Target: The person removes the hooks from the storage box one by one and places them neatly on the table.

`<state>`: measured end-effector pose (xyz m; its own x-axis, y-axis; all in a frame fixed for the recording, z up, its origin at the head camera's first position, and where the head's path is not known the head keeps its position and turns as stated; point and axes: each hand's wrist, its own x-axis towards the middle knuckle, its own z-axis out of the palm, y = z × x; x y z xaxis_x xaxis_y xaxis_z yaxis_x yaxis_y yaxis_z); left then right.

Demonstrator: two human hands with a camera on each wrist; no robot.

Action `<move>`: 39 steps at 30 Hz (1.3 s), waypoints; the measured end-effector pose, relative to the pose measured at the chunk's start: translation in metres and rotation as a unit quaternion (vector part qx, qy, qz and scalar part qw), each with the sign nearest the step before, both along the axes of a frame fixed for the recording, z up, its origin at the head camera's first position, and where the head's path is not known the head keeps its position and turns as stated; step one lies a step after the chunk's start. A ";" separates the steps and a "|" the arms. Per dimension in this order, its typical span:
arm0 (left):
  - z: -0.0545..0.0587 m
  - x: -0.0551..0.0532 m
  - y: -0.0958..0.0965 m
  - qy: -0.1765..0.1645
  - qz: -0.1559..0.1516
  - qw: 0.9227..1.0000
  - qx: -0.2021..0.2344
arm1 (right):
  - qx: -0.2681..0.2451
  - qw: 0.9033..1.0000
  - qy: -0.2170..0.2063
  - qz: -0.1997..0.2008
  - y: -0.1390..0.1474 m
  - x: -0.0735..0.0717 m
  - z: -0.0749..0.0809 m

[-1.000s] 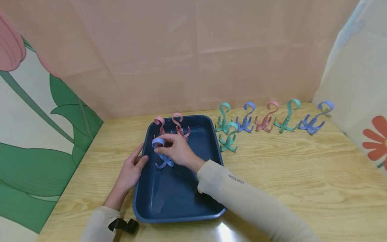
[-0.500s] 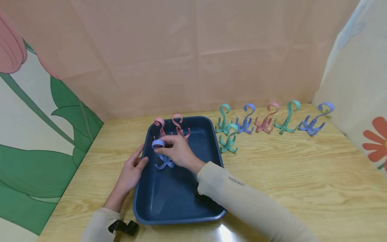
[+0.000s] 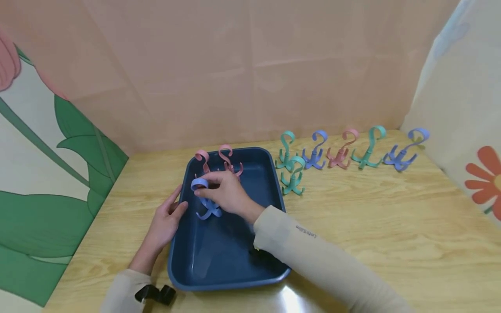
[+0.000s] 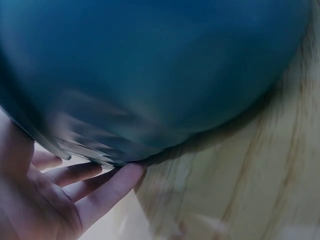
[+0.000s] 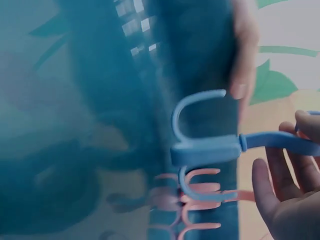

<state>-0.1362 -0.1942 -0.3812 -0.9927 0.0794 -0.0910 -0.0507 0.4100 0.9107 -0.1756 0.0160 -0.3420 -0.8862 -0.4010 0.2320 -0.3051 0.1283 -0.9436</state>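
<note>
Pinching the blue hook by its curled top, the right-hand grip holds it toward 11 o'clock in the tray; the left-hand grip, fingers extended, touches the 9 o'clock side. Probably light, stiff and slightly slick, the hook should hold best midstem.

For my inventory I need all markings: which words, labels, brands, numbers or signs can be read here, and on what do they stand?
Right sleeve: one short dark line of lettering, too small and blurred to read surely.
Blue tray and hooks: no lettering visible.
</note>
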 end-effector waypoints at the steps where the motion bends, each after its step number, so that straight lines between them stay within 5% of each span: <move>1: 0.000 0.000 0.000 0.000 0.000 1.000 -0.001 | -0.004 1.000 0.002 -0.001 0.001 0.000 0.003; 16: 0.002 -0.003 0.001 -0.001 0.003 1.000 -0.009 | -0.048 0.998 0.039 0.004 0.026 0.010 0.052; 27: 0.004 0.000 0.001 0.003 0.005 1.000 0.005 | -0.041 0.996 0.077 -0.007 0.064 0.019 0.061; 39: 0.001 0.000 0.001 -0.004 0.004 1.000 -0.004 | -0.003 0.997 0.048 -0.060 0.121 0.028 0.070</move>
